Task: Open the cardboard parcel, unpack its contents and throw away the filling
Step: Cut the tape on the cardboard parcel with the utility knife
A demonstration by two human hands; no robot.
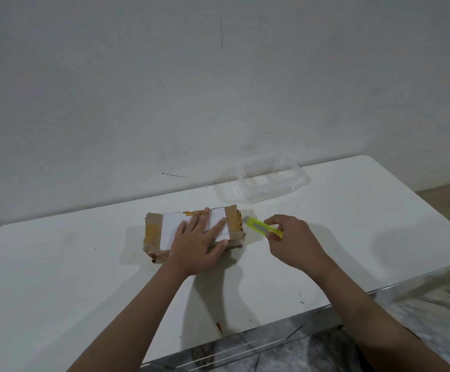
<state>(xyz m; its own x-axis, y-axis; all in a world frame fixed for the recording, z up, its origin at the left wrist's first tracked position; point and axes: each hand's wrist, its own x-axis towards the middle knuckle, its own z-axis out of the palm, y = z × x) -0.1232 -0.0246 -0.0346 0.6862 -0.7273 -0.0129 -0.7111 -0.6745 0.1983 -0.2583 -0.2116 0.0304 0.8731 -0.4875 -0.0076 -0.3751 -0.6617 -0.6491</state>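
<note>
Head view: right hand (289,242) is gripping a yellow-green utility knife (264,227), fingers curled round the rear half of its body, thumb side toward the camera. Knife is lying nearly level, front end pointing left toward the right end of the cardboard parcel (194,230), tip just beside the parcel's top right corner; cannot tell if it is touching, and cannot tell whether a blade is out. Grey slider strip is showing along the knife's side.

Left hand (199,244) is pressing flat on top of the parcel, fingers straight and spread, palm covering the near middle part, fingertips reaching across the white label (172,224) toward the far edge. Nothing is being pinched by this hand.

Parcel is sitting flat on the white table (57,264), roughly in the middle, long side running left to right, wrapped in brown tape with orange-yellow patches at both ends. It is looking sealed.

Clear plastic container (270,178) is sitting behind and to the right of the parcel, near the table's far edge, apart from it. Wall (164,76) is standing behind the table. Both bare forearms are reaching in from the bottom edge.
</note>
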